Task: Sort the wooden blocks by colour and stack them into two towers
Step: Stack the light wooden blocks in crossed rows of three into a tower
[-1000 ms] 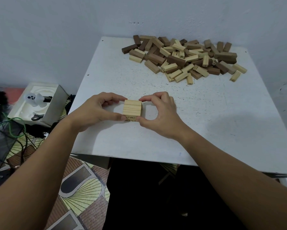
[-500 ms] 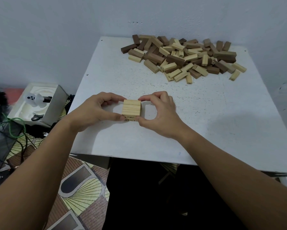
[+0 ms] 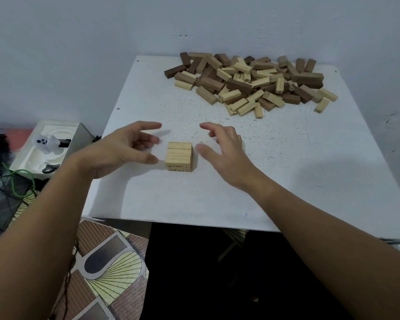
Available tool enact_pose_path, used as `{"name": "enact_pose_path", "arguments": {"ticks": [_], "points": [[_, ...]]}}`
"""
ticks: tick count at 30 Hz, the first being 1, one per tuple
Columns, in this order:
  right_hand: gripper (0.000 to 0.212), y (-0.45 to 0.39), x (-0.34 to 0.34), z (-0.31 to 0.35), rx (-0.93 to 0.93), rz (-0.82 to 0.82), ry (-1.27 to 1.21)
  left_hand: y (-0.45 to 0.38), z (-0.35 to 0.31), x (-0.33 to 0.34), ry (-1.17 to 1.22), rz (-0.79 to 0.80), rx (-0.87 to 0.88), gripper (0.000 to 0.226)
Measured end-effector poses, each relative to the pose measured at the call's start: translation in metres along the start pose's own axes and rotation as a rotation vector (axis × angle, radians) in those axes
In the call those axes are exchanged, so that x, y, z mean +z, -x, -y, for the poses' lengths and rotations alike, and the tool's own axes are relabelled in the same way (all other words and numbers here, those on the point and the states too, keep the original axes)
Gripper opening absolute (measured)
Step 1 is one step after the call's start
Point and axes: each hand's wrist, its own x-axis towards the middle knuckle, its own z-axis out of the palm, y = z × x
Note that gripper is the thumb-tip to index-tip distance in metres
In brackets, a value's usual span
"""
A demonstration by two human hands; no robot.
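Either side of the pale block stack [image 3: 179, 156], left hand [image 3: 122, 150] and right hand [image 3: 226, 153], fingers spread, each grip released.

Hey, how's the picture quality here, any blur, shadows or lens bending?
Head view: both hands, left and right, look slightly smeared; the light stack and the block pile are sharp; soft shadows lie on the table; its edges bow, a wide-angle effect; no glare.
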Motion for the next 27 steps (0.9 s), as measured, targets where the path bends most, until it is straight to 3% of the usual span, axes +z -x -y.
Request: {"name": "enact_pose_path", "arguments": {"ticks": [2, 4, 9, 13, 18, 23, 27], "points": [[0.045, -0.006, -0.012, -0.005, 0.001, -0.085, 0.020, -0.004, -0.014, -0.005, -0.010, -0.028, -0.012, 0.087], [0.040, -0.015, -0.028, -0.015, -0.004, -0.162, 0.136, -0.012, -0.036, 0.001, -0.179, -0.138, -0.004, 0.075], [0.054, -0.035, -0.078, -0.052, 0.050, -0.231, 0.484, -0.056, -0.087, 0.058, -0.448, -0.350, 0.220, 0.038], [0.060, -0.041, -0.113, -0.078, 0.086, -0.210, 0.578, -0.109, -0.099, 0.122, -0.661, -0.377, 0.338, 0.043], [0.049, -0.039, -0.121, -0.100, 0.055, -0.164, 0.520, -0.147, -0.081, 0.193, -0.809, -0.396, 0.159, 0.059], [0.036, -0.037, -0.116, -0.110, 0.017, -0.289, 0.435, -0.153, -0.050, 0.221, -0.864, -0.605, 0.232, 0.050], [0.054, -0.038, -0.115, -0.108, 0.000, -0.317, 0.498, -0.148, -0.040, 0.228, -0.737, -0.700, 0.380, 0.032]]}}
